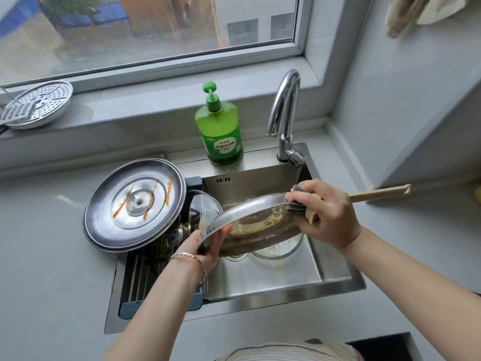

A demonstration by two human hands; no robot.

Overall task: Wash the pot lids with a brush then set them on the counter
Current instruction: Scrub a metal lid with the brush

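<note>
Over the sink I hold a steel pot lid [250, 225], tilted, its greasy brown underside facing me. My left hand [208, 246] grips its lower left rim. My right hand [328, 217] is closed around a wooden-handled brush [377, 193], whose dark bristles press on the lid's upper right edge. A larger steel lid [134, 204] with orange streaks lies upside down across the sink's left edge. A glass lid [205, 207] leans behind the held one, and another glass lid [281, 248] lies in the basin, partly hidden.
The steel sink [286, 280] has a roll-up drying rack [145, 267] over its left side. A green dish soap bottle [220, 126] and the tap [285, 115] stand at the back. A perforated steamer plate [36, 104] leans on the windowsill. Grey counter [52, 269] surrounds the sink.
</note>
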